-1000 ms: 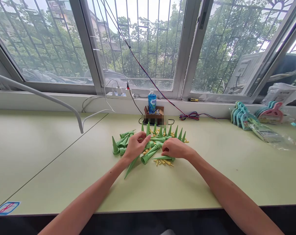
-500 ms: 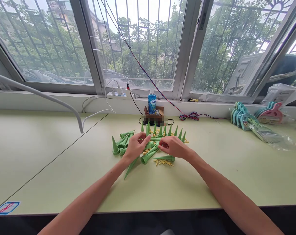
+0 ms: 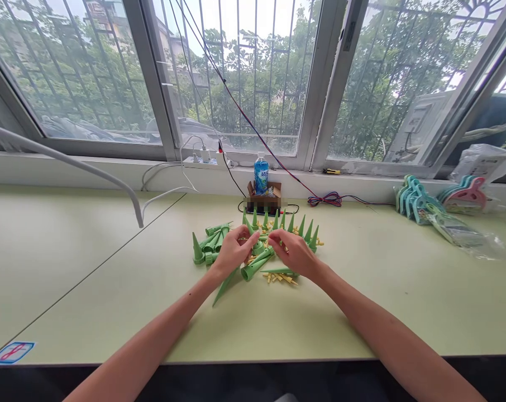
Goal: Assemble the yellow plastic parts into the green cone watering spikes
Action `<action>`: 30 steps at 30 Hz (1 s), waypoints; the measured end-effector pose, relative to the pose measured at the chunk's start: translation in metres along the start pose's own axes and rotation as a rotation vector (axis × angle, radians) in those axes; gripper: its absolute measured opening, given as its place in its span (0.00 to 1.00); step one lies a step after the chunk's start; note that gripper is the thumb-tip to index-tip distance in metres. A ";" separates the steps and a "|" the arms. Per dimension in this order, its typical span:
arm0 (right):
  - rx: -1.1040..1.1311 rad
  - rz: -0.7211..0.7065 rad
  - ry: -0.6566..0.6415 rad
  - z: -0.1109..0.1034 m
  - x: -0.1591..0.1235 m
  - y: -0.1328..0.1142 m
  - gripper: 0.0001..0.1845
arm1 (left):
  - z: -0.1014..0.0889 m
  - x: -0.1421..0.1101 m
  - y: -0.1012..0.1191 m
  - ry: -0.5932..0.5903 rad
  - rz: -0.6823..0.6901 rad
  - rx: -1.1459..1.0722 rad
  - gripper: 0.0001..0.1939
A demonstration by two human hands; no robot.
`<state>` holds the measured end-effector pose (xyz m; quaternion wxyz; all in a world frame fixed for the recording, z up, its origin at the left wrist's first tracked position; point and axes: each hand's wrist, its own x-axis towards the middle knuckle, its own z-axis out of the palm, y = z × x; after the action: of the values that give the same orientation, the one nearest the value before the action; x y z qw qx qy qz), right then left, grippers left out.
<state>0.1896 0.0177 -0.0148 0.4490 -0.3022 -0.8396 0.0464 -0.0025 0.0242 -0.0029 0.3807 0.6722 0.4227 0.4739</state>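
My left hand is closed, with thumb and fingers curled around a green plastic spike whose tip leans up past the fingers. Facing it, my right hand pinches at the fingertips; what it holds, if anything, is too small to make out. Below the hands lies a hollow green spike with an open end. A further green spike points toward the front edge. Small yellow pegs lie in a heap near my right wrist. Behind the hands a row of green spikes stands upright among more yellow pegs.
More green spikes are piled left of my left hand. At the back stand a small brown box and a blue bottle. A coiled cable and teal hangers lie to the right. A white tube reaches in from the left.
My right hand has risen slightly away from the hollow spike and come closer to my left fingers. The spike at my left hand now leans more to the left.
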 end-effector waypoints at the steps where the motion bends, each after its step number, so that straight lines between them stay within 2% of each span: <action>1: 0.001 -0.015 0.007 0.001 0.000 0.000 0.08 | 0.000 0.000 -0.001 -0.001 0.006 -0.001 0.16; 14: 0.012 -0.053 0.037 0.009 -0.003 0.002 0.08 | 0.001 0.002 -0.008 -0.032 0.047 0.007 0.13; 23: -0.012 -0.080 0.083 0.009 -0.003 0.002 0.07 | 0.001 0.000 -0.013 -0.096 0.043 0.023 0.14; 30: -0.014 -0.087 0.080 0.009 -0.003 0.003 0.06 | 0.002 -0.001 -0.008 -0.067 0.022 -0.020 0.15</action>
<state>0.1855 0.0202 -0.0238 0.4818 -0.2702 -0.8335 0.0086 -0.0028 0.0260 -0.0114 0.3961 0.6886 0.3975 0.4592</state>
